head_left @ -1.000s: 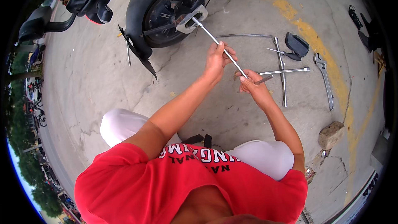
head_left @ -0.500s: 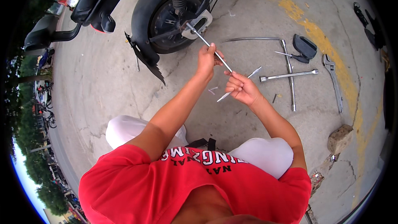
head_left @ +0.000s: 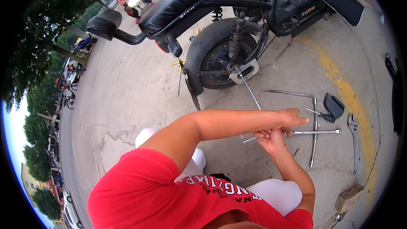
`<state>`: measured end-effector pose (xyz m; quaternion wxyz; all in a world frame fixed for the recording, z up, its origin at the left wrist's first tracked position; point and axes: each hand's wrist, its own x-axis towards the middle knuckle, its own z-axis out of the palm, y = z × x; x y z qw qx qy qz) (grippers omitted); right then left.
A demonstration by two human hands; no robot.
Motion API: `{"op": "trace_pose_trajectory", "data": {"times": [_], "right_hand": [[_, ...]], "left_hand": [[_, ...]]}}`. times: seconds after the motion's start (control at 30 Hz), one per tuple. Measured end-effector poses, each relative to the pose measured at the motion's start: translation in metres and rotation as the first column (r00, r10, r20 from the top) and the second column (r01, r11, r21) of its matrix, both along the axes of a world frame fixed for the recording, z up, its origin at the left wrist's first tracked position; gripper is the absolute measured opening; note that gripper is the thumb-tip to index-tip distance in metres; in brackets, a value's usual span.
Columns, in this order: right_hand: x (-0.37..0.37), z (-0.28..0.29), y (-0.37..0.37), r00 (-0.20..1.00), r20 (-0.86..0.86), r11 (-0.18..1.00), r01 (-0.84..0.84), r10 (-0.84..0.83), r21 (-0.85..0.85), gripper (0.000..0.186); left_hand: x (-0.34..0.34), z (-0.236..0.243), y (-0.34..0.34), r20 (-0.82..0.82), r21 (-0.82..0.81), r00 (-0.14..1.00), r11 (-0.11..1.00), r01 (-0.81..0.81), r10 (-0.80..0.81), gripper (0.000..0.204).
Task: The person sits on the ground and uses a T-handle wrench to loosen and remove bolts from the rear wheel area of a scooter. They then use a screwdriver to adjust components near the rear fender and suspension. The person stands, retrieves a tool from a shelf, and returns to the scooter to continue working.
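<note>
Both hands work a long socket wrench (head_left: 250, 93) seated on the rear wheel (head_left: 220, 61) axle nut. The left hand (head_left: 292, 118) lies over the handle end with fingers extended, while the right hand (head_left: 271, 138), just beneath, has fingers closed on a thin rod (head_left: 254, 138). Judged step: turning the nut; the next move calls for a firm grip and steady rotation.

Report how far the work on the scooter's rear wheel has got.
Done: tools laid out on the concrete, including a wrench. In hand: a long socket wrench sits on the rear wheel axle, both hands at its handle, left hand over right hand. Left: the wheel is still mounted on the scooter.
</note>
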<state>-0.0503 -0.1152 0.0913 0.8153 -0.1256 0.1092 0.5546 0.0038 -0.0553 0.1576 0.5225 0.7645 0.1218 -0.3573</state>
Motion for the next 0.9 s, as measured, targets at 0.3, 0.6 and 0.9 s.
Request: {"op": "trace_pose_trajectory", "data": {"times": [0.3, 0.6, 0.9], "right_hand": [[0.004, 0.001, 0.004, 0.975, 0.216, 0.987, -0.013, 0.048, -0.162, 0.021], [0.006, -0.032, 0.001, 0.739, 0.657, 0.958, 0.056, 0.149, -0.28, 0.018], [0.017, 0.013, -0.006, -0.075, 0.814, 0.798, 0.264, 0.577, -0.541, 0.009]], "left_hand": [[0.003, -0.007, 0.008, -0.139, -0.255, 0.956, 0.923, -0.288, 0.26, 0.05], [-0.028, -0.011, 0.017, 0.193, -0.476, 0.9, 0.839, -0.263, 0.391, 0.042], [-0.118, -0.006, 0.049, 0.32, -0.676, 0.781, 0.707, -0.209, 0.537, 0.046]]}}
